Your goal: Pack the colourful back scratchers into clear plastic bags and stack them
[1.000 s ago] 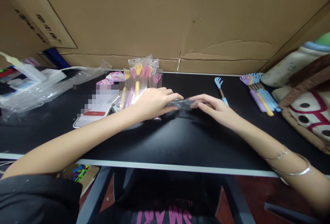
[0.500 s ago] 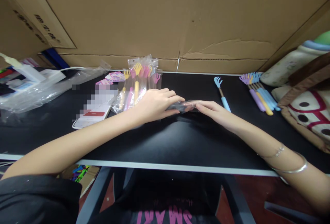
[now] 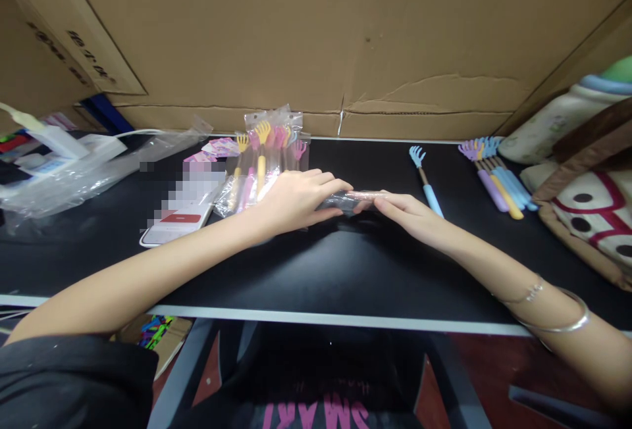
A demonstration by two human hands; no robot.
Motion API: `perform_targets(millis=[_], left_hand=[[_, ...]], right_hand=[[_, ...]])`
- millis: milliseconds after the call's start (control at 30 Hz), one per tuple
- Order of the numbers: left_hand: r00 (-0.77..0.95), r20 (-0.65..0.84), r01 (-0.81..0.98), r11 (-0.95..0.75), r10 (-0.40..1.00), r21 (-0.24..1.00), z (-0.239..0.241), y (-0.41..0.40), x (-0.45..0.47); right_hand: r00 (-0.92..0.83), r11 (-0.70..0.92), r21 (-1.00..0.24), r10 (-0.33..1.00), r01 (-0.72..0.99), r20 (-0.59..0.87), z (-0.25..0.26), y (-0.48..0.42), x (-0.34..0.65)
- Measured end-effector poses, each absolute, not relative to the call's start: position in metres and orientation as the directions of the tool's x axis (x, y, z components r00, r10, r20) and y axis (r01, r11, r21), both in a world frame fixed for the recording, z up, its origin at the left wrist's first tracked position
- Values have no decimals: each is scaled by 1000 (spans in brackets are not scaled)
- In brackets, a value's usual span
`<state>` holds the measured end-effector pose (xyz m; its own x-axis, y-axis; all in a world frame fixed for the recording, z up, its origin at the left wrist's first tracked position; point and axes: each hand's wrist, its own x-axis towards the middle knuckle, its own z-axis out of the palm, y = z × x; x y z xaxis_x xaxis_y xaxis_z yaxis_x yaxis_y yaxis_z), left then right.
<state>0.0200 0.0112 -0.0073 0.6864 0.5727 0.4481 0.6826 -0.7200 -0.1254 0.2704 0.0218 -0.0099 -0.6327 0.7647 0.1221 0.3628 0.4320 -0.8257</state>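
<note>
We pinch the clear bag (image 3: 352,199) between left hand (image 3: 296,201) and right hand (image 3: 412,213), fingers narrowed on it; its slick film may slip.

A black desk (image 3: 345,268) with a pale front edge spans the view. Brown cardboard sheets (image 3: 345,34) stand along its far edge, walling it in. Dark red floor (image 3: 474,358) shows below the near edge, at right.

Single head-worn view, forward and down, close over the black table (image 3: 345,271), left hand (image 3: 296,199) and right hand (image 3: 409,213) mid-frame.
</note>
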Motion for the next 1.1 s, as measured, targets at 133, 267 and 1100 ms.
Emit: perform_targets(millis=[133,267,1100], left_hand=[[686,457,683,-718,566,-135,-7,12,20],[688,448,686,-713,571,-144,-6,12,19],[697,374,696,-703,612,-146,-5,5,20]], right_hand=[[-616,428,-831,776,355,136,-9,22,269],[-597,404,-836,793,371,118,-10,23,270],[-418,343,-869,890,356,180,-6,24,273]])
